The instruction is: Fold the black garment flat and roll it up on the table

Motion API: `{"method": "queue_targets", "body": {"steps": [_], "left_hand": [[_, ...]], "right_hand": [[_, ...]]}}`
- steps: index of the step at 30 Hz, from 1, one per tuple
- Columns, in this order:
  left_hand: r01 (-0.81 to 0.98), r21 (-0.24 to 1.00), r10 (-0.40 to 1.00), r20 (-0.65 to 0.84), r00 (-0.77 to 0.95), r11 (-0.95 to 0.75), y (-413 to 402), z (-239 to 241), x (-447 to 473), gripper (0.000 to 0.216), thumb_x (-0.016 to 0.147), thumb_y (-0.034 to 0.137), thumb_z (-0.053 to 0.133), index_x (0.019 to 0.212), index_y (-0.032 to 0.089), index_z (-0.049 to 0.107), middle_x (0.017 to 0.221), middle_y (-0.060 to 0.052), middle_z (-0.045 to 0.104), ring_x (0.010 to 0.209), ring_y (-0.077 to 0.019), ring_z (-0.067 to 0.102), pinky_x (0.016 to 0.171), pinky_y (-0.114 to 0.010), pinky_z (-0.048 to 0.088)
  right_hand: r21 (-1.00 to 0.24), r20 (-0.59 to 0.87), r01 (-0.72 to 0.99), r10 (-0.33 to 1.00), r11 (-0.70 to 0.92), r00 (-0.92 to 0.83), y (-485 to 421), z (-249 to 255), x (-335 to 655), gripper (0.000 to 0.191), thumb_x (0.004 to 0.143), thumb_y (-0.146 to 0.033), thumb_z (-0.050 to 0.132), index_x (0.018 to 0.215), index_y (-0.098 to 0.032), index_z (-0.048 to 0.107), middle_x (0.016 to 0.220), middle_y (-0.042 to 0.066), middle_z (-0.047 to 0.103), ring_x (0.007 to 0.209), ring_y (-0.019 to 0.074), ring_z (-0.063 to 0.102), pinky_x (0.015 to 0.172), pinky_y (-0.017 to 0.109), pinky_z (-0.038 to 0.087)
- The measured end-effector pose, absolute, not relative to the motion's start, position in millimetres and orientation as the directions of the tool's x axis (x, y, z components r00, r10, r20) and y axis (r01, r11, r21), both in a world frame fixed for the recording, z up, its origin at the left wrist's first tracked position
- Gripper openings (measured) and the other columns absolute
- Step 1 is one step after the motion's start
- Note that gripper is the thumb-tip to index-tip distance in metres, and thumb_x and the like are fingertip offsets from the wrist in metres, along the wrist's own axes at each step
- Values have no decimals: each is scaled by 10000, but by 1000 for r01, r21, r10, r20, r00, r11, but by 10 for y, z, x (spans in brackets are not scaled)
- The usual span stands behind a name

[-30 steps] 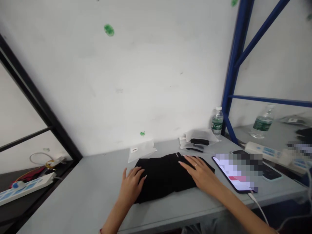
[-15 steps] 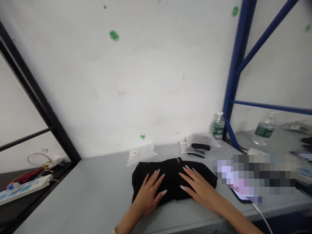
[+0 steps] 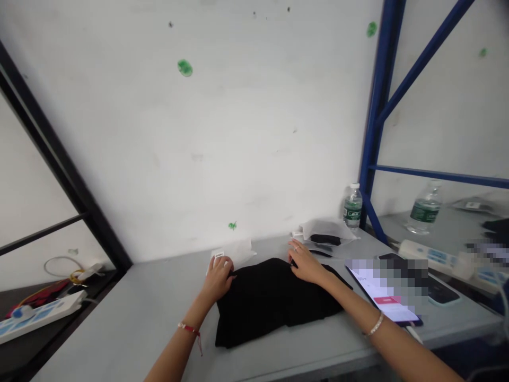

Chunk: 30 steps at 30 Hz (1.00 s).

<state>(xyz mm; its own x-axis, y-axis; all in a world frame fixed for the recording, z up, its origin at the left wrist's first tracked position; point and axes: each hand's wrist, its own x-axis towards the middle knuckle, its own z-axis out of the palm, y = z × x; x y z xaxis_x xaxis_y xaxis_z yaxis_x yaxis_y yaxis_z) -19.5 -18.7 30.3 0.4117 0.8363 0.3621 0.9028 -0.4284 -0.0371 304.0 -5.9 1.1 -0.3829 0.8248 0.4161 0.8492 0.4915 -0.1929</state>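
Observation:
A black folded garment (image 3: 274,302) lies on the grey table before me, its upper edge slightly raised. At its upper left corner, my left hand (image 3: 218,277) has its fingers curled in and the thumb on the cloth. My right hand (image 3: 306,262) pinches the top edge right of the middle, its fingertips partly hidden. Just behind my left hand lies a translucent white bag (image 3: 242,251) with a small label. Beyond my right hand rest more translucent bags (image 3: 332,229) with black items inside.
A water bottle (image 3: 352,206) stands by the blue metal frame (image 3: 371,122). To the right lie a lit phone (image 3: 392,310) on a cable, a second phone (image 3: 445,292) and a white power strip (image 3: 433,258). Another power strip (image 3: 43,317) sits at far left. A wall (image 3: 238,132) rises behind the table.
Both hands have gone from lying flat on the garment to its upper edge, fingers now curled there. The small tag at the top of the garment is no longer visible. The view has shifted slightly.

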Motion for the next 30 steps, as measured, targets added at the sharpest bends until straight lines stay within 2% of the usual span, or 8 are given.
{"method": "queue_targets", "body": {"steps": [5,10,15,18,21,23,25,30], "left_hand": [[859,-14,794,377,478,-511,-444,266,-348,290,763,2,432,920,227,525,919,-20,674,961,-194,643,1168,-525,244],[837,-37,790,310,529,-546,-782,108,-455,404,701,-62,354,882,234,561,853,-7,694,887,-175,666,1158,-522,266],[918,-33,899,191,395,-396,-949,343,-342,378,669,-22,406,882,210,616,791,-29,707,817,-220,691,1114,-611,283],[936,-9,897,283,339,-351,-969,480,23,352,833,87,401,1088,188,622,961,-94,737,974,-266,685,1092,-631,308],[886,53,831,376,410,-461,-977,329,550,412,935,308,442,1317,189,537,1326,-148,612,1270,-304,538,1123,-604,301],[865,81,832,333,445,-495,-989,80,865,672,860,566,553,1402,175,484,1457,-197,476,1342,-405,440,1086,-656,321],[864,130,852,292,435,-486,-1010,-202,1081,855,787,709,562,1452,185,437,1499,-207,413,1375,-468,361,1065,-705,304],[872,204,848,411,336,-445,-1096,-610,1255,706,857,659,510,1409,219,491,1450,-181,486,1352,-431,406,1075,-699,302]], "right_hand": [[-148,477,817,764,558,-435,-401,22,3178,255,742,-9,487,893,-179,605,1431,149,464,1455,314,244,1151,537,312],[-131,492,789,730,601,-474,-729,-215,3251,274,767,-5,446,886,-190,610,1366,124,546,1401,290,368,1128,514,379],[-180,542,773,717,609,-439,-849,-350,3254,280,784,-19,435,912,-202,603,1287,100,616,1340,262,458,1143,522,368],[-212,575,763,710,610,-408,-852,-404,3223,294,761,-13,433,922,-195,598,1226,115,646,1300,259,498,1134,526,381],[-221,600,765,702,605,-382,-873,-437,3188,290,755,-16,435,922,-190,598,1220,125,643,1286,259,507,1133,533,378],[-211,605,766,696,608,-386,-907,-426,3187,287,755,-23,442,927,-182,608,1231,136,633,1293,264,497,1130,530,379],[-194,597,765,693,614,-405,-929,-386,3232,273,763,-43,457,930,-183,622,1265,137,616,1321,270,469,1136,528,367],[-205,639,840,719,502,-274,-741,-287,3598,346,799,-155,515,1131,-185,604,1396,145,520,1373,306,398,1145,561,319]]}}
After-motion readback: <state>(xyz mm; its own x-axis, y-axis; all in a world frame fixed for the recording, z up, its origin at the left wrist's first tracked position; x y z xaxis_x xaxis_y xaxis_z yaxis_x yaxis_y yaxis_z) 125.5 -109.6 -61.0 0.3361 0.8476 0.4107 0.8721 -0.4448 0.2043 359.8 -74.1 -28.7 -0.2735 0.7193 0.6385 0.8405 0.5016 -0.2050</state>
